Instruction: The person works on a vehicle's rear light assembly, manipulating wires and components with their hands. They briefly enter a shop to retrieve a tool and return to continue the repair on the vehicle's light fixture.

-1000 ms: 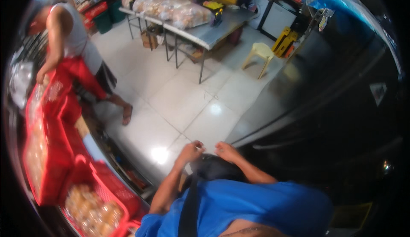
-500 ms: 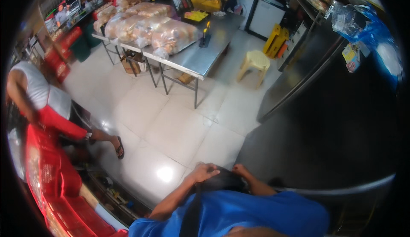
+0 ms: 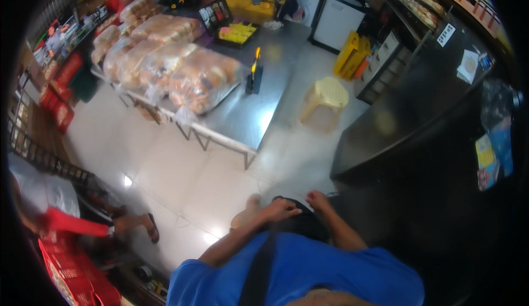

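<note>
My left hand [image 3: 281,210] is in front of my waist, its fingers loosely curled over dark cloth [image 3: 304,223] at my lap. I see nothing held in it. A short gap to the right, my right hand [image 3: 318,200] is raised with its fingers folded in, and no object shows in it either. Both hands are small and slightly blurred. Ahead stands a metal table [image 3: 234,121] bearing several large clear bags of bread [image 3: 205,80]. A dark holder with a yellow-handled tool [image 3: 255,71] stands beside the bags.
A cream plastic stool [image 3: 329,94] stands right of the table, near yellow crates [image 3: 351,55]. A long dark counter [image 3: 408,105] runs along my right. At the lower left, a person in a white top [image 3: 47,196] bends beside red crates [image 3: 74,270]. Bread fills a rack [image 3: 421,5].
The view has shifted toward the table, which looms larger and nearer. My hands stay at my waist, with the right one slightly higher. The person at left now appears lower, near the frame's edge.
</note>
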### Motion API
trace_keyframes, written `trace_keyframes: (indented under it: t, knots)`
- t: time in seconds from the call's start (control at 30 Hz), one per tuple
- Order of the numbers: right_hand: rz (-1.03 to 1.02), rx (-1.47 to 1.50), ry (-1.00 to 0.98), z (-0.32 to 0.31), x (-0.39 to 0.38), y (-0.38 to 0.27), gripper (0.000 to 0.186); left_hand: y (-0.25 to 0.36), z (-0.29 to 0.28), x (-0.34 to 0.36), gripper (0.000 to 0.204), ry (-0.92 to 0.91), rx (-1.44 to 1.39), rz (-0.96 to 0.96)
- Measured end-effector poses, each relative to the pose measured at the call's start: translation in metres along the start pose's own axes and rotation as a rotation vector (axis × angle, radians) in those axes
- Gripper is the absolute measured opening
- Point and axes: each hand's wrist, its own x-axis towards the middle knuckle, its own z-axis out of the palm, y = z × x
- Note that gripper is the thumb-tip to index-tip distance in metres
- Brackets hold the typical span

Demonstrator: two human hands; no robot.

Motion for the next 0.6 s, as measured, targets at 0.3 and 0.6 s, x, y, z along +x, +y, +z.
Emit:
trace_keyframes:
  t: [0.3, 0.6]
  knots:
    - [0.515, -0.004, 0.012, -0.061, 0.003, 0.034, 0.031, -0.023, -0.135, 0.124, 0.037, 0.017, -0.035, -0.113]
    - [0.37, 0.149, 0.03, -0.089, 0.154, 0.176, 0.033, -0.062, -0.18, 0.311, 0.036, -0.059, -0.067, -0.003]
